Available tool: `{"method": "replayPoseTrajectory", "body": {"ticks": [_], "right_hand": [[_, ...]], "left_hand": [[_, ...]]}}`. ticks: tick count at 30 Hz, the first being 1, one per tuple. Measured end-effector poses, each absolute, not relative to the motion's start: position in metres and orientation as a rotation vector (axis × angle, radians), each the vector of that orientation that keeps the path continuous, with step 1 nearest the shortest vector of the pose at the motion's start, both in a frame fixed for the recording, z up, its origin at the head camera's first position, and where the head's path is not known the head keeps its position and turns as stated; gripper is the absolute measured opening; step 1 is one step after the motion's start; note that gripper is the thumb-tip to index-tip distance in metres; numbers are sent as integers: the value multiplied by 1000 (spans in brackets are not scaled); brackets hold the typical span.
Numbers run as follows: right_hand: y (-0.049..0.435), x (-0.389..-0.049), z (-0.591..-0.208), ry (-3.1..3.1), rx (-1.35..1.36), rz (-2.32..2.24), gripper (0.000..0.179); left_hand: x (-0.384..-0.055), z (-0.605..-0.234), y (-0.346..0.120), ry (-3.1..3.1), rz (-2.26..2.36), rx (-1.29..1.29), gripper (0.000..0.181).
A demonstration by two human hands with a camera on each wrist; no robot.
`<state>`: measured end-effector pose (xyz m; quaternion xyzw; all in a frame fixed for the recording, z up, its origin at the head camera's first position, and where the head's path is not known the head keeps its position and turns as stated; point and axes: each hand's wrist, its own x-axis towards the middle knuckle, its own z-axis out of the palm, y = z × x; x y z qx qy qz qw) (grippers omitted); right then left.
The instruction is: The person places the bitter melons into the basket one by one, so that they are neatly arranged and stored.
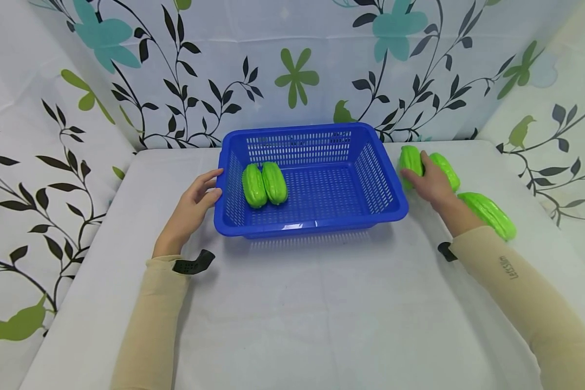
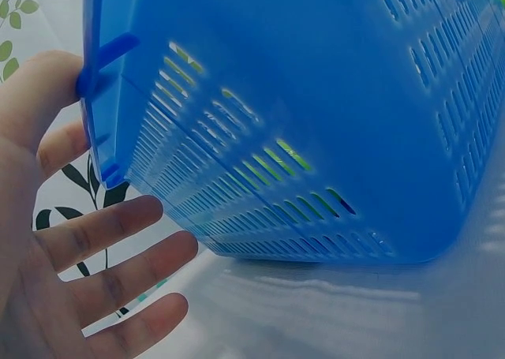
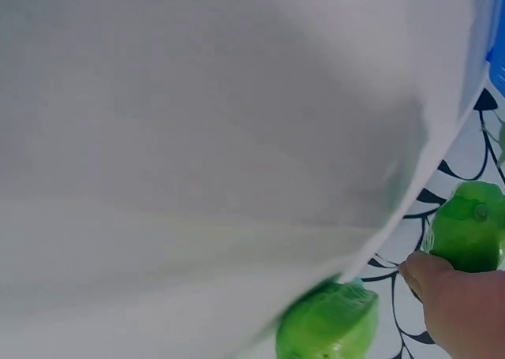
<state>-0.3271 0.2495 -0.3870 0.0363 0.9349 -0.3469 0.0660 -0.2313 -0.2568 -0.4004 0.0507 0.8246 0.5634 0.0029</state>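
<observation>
A blue slotted plastic basket stands on the white-covered table, with two bright green ridged gourds side by side in its left part. My left hand is at the basket's left rim, its thumb and a finger touching the edge; in the left wrist view the other fingers spread loosely below the rim. To the right of the basket, my right hand grips another green gourd between thumb and fingers. The right wrist view shows this held gourd partly, its far side cut off by the frame.
Two more green gourds lie on the table at the right: one just beyond the right hand, the other beside the right wrist. A patterned curtain with leaves and flowers hangs behind the basket and at both sides.
</observation>
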Motion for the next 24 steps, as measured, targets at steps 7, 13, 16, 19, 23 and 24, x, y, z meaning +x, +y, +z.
{"method": "replayPoseTrajectory", "body": {"ticks": [7, 13, 16, 19, 23, 24], "right_hand": [[244, -333, -363, 2903, 117, -1069, 84], [233, -332, -341, 2914, 65, -1111, 81], [224, -329, -329, 2901, 40, -1154, 80], [215, -326, -316, 2890, 11, -1190, 79], [202, -322, -302, 2915, -71, -1190, 77], [199, -322, -298, 2922, -88, -1185, 77]], "left_hand": [[-233, -402, -258, 2587, 1765, 166, 55], [-233, -402, -258, 2588, 1761, 162, 55], [-233, -402, -258, 2585, 1763, 167, 56], [-233, -402, -257, 2586, 1763, 168, 56], [-232, -402, -257, 2591, 1756, 163, 56], [-232, -401, -257, 2591, 1758, 163, 56]]}}
